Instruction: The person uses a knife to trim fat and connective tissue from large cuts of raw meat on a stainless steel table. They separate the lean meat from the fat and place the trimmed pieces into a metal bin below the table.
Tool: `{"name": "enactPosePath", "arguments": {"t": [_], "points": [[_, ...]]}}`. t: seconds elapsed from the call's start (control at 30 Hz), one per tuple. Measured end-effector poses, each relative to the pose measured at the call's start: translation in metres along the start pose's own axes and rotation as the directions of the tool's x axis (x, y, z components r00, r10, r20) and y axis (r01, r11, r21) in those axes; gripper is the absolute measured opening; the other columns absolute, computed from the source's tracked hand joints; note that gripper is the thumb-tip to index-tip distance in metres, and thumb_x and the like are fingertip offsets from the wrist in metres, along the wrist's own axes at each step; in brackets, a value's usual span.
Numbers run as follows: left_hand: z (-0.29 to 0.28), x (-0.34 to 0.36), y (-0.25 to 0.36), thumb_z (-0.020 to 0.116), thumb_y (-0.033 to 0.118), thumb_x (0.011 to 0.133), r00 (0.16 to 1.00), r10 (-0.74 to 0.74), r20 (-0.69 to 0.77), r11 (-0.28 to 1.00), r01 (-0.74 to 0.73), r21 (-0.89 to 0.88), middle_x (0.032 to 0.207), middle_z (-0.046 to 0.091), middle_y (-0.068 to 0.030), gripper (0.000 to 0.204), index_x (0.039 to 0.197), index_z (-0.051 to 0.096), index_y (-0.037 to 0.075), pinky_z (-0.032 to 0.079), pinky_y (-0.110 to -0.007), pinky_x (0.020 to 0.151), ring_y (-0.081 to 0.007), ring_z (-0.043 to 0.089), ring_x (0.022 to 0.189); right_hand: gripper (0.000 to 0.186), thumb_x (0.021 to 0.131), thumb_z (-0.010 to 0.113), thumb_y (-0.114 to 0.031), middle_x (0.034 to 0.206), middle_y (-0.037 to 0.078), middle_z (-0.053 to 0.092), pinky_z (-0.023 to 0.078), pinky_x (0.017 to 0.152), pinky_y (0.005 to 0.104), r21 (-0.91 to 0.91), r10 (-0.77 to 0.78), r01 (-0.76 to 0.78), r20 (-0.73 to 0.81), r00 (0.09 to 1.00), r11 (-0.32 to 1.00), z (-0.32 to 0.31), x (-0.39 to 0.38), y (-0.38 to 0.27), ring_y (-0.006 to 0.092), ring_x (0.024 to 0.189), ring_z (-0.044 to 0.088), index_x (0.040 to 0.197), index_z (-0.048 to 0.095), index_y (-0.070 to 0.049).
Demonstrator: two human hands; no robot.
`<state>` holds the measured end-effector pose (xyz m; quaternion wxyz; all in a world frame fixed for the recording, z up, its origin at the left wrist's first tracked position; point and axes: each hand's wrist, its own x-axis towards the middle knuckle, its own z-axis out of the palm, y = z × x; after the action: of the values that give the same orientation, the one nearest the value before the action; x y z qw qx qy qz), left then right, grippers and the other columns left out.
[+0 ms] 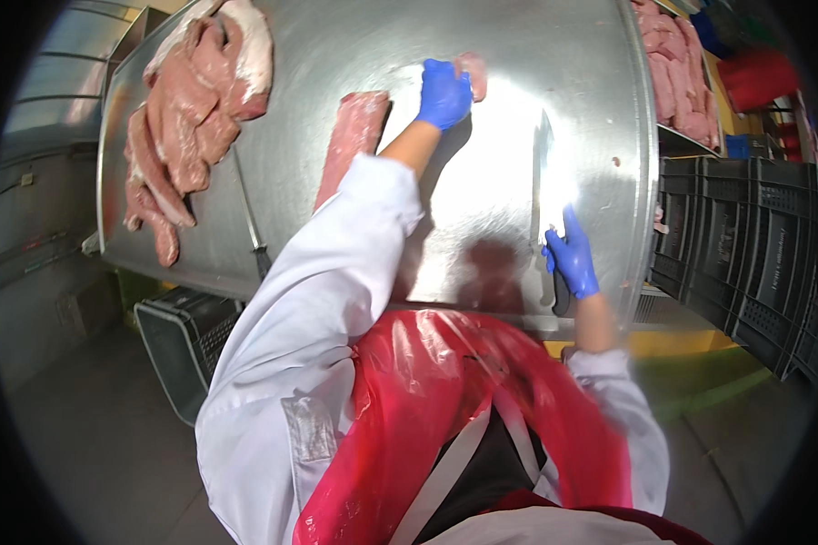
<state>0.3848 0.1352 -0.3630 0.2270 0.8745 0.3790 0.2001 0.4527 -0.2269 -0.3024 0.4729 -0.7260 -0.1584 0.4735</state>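
So the left hand (444, 93), in a blue glove, is stretched way out across the steel bench (354, 36) with its fingers curled onto a small pink piece of meat (473, 74) near the far side, and a long strip of meat (353, 138) lies just to its left. The right hand (572, 257), also gloved, is wrapped around the dark handle of a big knife (543, 177) whose blade lies flat on the bench pointing away. There's a heap of raw cuts (191, 109) at the far left corner with a sharpening steel (250, 218) beside it, and black crates (745, 245) stacked off to the right.
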Motion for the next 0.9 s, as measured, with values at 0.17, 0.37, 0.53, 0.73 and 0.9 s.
{"name": "enactPosePath", "arguments": {"t": [0.17, 0.37, 0.53, 0.73, 0.9], "points": [[0.095, 0.041, 0.009, 0.066, 0.020, 0.087, 0.983, -0.170, -0.069, 0.973, 0.178, 0.147, 0.117, 0.058, -0.0263, 0.030, 0.109, 0.068, -0.001, 0.053, -0.042, 0.092, -0.0385, 0.060, 0.108, 0.085, 0.095, 0.050, 0.006, 0.077, 0.001, 0.058, 0.047, 0.050, 0.0252, -0.029, 0.070, -0.072, -0.084, 0.994, 0.997, -0.021, -0.048, 0.001, 0.0078, 0.056, 0.053, 0.164, 0.014, -0.028], [0.010, 0.013, 0.009, 0.068, 0.011, 0.079, 0.822, 0.037, 0.568, 0.971, -0.163, 0.172, 0.105, 0.071, -0.0183, 0.018, 0.096, 0.073, 0.007, 0.058, -0.041, 0.075, -0.0383, 0.069, 0.087, 0.084, 0.095, 0.049, 0.008, 0.086, 0.005, 0.063, 0.045, 0.049, 0.0243, 0.048, 0.105, -0.099, -0.135, 0.985, 0.994, -0.022, -0.053, 0.053, 0.0079, 0.058, 0.052, 0.164, 0.015, -0.026], [-0.159, -0.164, -0.056, 0.075, 0.023, 0.080, 0.961, -0.267, 0.067, 0.882, 0.272, -0.386, 0.093, 0.066, -0.0121, 0.031, 0.103, 0.065, 0.005, 0.053, -0.034, 0.078, -0.0249, 0.067, 0.089, 0.082, 0.096, 0.049, 0.009, 0.090, 0.006, 0.062, 0.044, 0.048, 0.0241, -0.196, -0.021, 0.018, -0.013, 1.000, 0.981, -0.005, -0.028, 0.028, 0.0089, 0.060, 0.053, 0.164, 0.016, -0.026], [-0.359, -0.440, -0.153, 0.063, 0.008, 0.086, 0.716, -0.611, -0.337, 0.792, 0.559, -0.248, 0.078, 0.058, -0.0017, 0.018, 0.103, 0.055, 0.007, 0.049, -0.027, 0.058, -0.0084, 0.058, 0.066, 0.079, 0.098, 0.050, 0.004, 0.080, 0.006, 0.061, 0.044, 0.048, 0.0238, -0.258, -0.078, 0.128, 0.196, 0.977, 0.958, 0.014, -0.008, 0.015, 0.0094, 0.056, 0.052, 0.164, 0.017, -0.024], [-0.336, -0.629, -0.196, 0.072, 0.019, 0.081, 0.435, -0.843, -0.318, 0.493, 0.860, -0.131, 0.086, 0.063, -0.0117, 0.032, 0.105, 0.057, 0.003, 0.051, -0.035, 0.076, -0.0221, 0.061, 0.079, 0.079, 0.098, 0.052, 0.004, 0.083, 0.004, 0.061, 0.045, 0.048, 0.0239, -0.206, -0.069, 0.155, 0.372, 0.926, 0.966, 0.039, 0.004, -0.003, 0.0088, 0.059, 0.053, 0.163, 0.018, -0.027]]}}
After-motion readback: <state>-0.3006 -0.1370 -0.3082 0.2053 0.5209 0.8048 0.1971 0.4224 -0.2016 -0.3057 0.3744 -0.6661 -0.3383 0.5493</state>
